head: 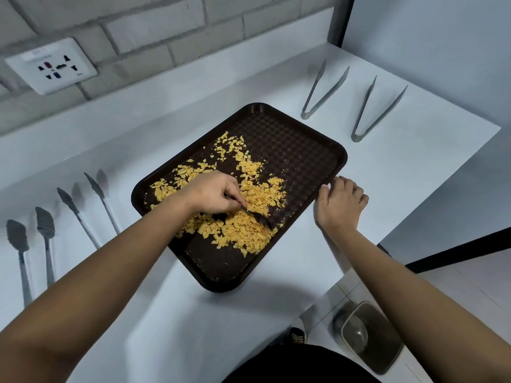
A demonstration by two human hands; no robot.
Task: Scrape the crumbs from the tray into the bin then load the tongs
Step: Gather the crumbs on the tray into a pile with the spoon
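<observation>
Pinching scraper (258, 217) w/ left hand (213, 193) over crumbs (249, 230); right hand (341, 201) fingers relaxed at tray (304, 150) edge.

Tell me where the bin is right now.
In the head view the bin stands on the floor at lower right, below the counter's near edge and under the right forearm.

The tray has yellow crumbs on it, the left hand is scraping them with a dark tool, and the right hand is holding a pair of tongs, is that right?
Not quite. In the head view the right hand holds no tongs; it touches the tray at its edge. The rest stands: the left hand scrapes the yellow crumbs with a dark tool.
</observation>
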